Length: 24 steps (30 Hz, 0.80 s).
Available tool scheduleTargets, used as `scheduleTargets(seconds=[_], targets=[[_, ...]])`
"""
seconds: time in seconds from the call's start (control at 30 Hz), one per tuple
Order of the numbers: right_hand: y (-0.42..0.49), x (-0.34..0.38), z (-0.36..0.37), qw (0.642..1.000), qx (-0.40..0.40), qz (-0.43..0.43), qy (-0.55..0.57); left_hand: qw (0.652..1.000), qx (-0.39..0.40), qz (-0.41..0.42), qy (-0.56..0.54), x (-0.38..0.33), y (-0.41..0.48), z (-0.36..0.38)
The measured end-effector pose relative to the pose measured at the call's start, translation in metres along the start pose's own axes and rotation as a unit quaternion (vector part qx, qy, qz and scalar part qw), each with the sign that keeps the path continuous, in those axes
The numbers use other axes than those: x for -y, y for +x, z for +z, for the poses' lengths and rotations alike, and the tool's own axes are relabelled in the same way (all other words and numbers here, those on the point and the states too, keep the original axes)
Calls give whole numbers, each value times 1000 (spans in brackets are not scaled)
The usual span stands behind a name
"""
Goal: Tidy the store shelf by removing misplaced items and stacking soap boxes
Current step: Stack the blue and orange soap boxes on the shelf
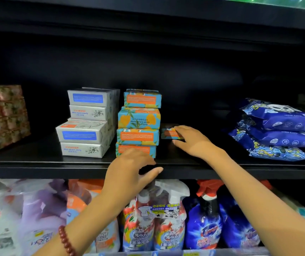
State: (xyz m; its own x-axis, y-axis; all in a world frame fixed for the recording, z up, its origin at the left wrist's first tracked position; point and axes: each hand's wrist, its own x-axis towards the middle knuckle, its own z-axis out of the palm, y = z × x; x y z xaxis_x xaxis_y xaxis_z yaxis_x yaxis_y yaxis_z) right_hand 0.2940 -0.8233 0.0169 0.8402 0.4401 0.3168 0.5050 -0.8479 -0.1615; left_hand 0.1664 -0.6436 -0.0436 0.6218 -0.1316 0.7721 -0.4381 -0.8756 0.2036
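Head: soap box (170, 133) between right fingers (181, 128).

Black shelf (37, 159) carries, left to right: red packs (4, 119), stacked white soap boxes (87, 124), stacked orange-blue soap boxes (138, 124), piled blue pouches (277, 132).

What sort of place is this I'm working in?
Most likely a retail store's household-cleaning aisle: black shelving holds stacks of wrapped soap boxes, many spray detergent bottles stand on the shelf below, and matching blue packets are piled at the right.
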Motion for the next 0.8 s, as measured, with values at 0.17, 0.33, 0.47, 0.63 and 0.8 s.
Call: scheduleTargets(seconds=[0.17,0.33,0.47,0.63,0.8], targets=[[-18,-4,3,997,-74,-27,9,1000,4,-12,-10,-2,0,-1],[-56,0,-4,989,-123,-78,39,1000,-6,-18,-4,-3,-1,1],[-74,5,-16,972,-157,-80,157,1000,-1,-22,-11,-3,-1,0],[-74,4,-11,992,-34,-23,121,999,5,-27,-17,-3,-2,-2],[-91,11,-7,968,-193,-92,128,979,-19,-94,-179,-12,3,-12]])
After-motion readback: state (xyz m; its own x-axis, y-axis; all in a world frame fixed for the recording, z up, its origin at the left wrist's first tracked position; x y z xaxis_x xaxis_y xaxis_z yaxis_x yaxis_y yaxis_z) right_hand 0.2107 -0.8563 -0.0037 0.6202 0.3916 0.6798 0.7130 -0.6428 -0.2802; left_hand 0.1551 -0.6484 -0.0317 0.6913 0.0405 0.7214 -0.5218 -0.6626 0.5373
